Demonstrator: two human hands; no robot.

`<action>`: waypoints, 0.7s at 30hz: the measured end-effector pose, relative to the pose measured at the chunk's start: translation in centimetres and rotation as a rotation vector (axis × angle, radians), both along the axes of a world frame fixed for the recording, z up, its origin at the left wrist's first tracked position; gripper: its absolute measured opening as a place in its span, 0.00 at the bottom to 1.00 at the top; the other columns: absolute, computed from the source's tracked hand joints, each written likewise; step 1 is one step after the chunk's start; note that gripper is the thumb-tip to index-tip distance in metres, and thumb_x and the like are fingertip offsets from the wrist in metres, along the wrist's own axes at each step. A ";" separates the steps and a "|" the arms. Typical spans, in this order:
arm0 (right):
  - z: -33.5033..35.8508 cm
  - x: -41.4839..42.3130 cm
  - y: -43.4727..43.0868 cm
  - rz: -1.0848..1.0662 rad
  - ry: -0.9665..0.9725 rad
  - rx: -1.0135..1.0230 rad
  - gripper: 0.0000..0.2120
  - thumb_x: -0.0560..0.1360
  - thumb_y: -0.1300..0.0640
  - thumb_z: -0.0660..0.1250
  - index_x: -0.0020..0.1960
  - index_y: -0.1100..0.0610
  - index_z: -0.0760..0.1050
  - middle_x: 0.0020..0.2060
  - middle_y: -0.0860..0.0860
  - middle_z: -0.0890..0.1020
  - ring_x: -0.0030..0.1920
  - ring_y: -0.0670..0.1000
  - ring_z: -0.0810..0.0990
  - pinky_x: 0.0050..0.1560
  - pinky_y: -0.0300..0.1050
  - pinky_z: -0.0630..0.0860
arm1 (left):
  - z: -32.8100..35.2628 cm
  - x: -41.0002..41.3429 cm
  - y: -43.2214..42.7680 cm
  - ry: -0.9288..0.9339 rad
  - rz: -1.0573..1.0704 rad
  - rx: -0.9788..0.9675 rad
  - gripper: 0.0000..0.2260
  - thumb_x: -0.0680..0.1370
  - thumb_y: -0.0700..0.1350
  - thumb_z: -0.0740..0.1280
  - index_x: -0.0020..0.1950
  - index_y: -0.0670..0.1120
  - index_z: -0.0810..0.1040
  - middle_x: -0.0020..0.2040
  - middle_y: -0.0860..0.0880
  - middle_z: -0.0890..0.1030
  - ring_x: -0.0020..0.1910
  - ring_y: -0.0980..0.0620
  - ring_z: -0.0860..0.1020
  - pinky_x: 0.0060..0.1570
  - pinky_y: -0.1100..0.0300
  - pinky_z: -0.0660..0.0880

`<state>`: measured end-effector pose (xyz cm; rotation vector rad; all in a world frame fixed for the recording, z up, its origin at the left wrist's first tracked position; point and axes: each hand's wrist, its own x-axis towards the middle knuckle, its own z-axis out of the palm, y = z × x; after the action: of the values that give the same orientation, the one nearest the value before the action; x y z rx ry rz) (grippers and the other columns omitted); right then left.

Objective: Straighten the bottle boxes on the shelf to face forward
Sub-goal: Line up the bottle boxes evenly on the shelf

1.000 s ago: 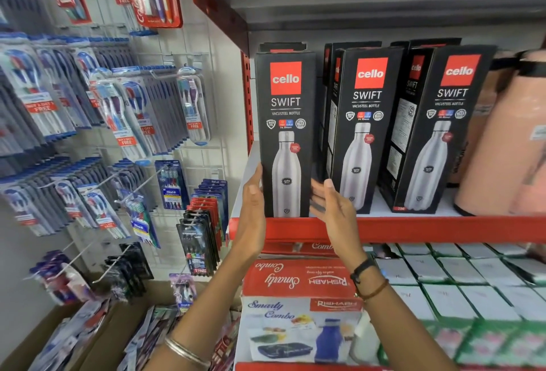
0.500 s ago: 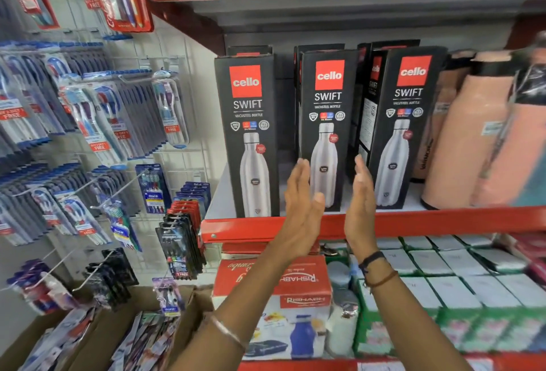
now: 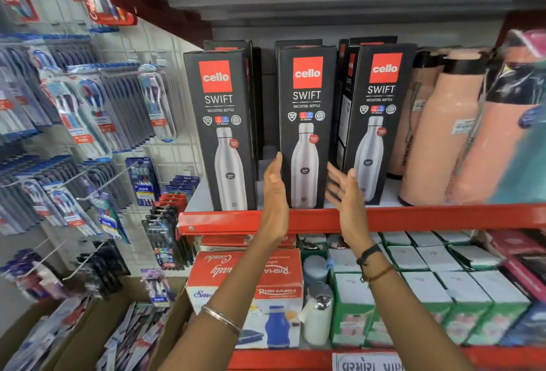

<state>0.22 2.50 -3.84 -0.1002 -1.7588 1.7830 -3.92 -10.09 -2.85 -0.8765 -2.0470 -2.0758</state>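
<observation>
Setting: shop aisle with red metal shelving; hanging toothbrush packs (image 3: 88, 122) fill a wire rack on the left.
Lower shelf, nearest: a red-and-white combo box (image 3: 251, 288) stands between the forearms, and green-and-white cartons (image 3: 413, 291) fill the right.
Left hand (image 3: 274, 193): raised with fingers straight and together, palm turned right, its fingertips at the left edge of the middle box (image 3: 307, 125); whether it presses the box I cannot tell. A metal bangle (image 3: 221, 319) sits on that forearm.
Right hand (image 3: 345, 193): spread open, palm turned left, near the right edge of the same box, gripping nothing. Dark bands (image 3: 369, 255) circle that wrist.
Shelf (image 3: 413, 218): red front lip, white deck, level with the hands.
Left box (image 3: 221, 131): upright at the front edge, face forward.
Middle box: upright between the two hands, face forward.
Right box (image 3: 378, 122): upright but turned, its left side panel showing.
Farther back: more black boxes stand behind each front one.
Far right: peach flasks (image 3: 443, 128) stand beside the right box.
</observation>
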 end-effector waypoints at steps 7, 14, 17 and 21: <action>0.2 1.3 0.4 0.033 -0.001 0.027 0.23 0.72 0.33 0.47 0.57 0.38 0.73 0.62 0.47 0.76 0.58 0.42 0.76 0.62 0.42 0.71 | -0.4 0.8 0.1 0.000 0.024 0.015 0.40 0.63 0.80 0.42 0.71 0.63 0.52 0.74 0.61 0.54 0.75 0.60 0.53 0.77 0.50 0.49; -0.1 2.4 3.0 -0.272 0.237 0.019 0.26 0.77 0.41 0.49 0.67 0.53 0.72 0.66 0.47 0.76 0.67 0.43 0.72 0.68 0.39 0.67 | 0.1 4.5 3.0 0.383 0.254 0.100 0.24 0.79 0.61 0.48 0.71 0.52 0.62 0.70 0.52 0.66 0.72 0.52 0.63 0.73 0.45 0.59; 0.3 2.6 5.7 -0.346 0.279 0.057 0.27 0.78 0.43 0.48 0.71 0.55 0.67 0.69 0.46 0.70 0.68 0.34 0.67 0.67 0.30 0.61 | 0.3 5.6 6.2 0.373 -0.044 0.010 0.32 0.77 0.65 0.46 0.75 0.47 0.58 0.76 0.52 0.59 0.76 0.60 0.55 0.73 0.65 0.55; 0.8 1.5 8.6 -0.253 0.092 0.010 0.32 0.75 0.38 0.46 0.74 0.53 0.59 0.71 0.43 0.63 0.71 0.39 0.61 0.73 0.38 0.55 | 0.2 4.6 10.9 0.183 -0.076 -0.082 0.29 0.78 0.62 0.45 0.76 0.53 0.46 0.77 0.58 0.46 0.74 0.68 0.45 0.72 0.68 0.46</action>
<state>1.73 11.07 -3.08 -0.2234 -1.6126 1.5717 0.72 0.78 -2.61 -1.1289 -2.0448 -1.8793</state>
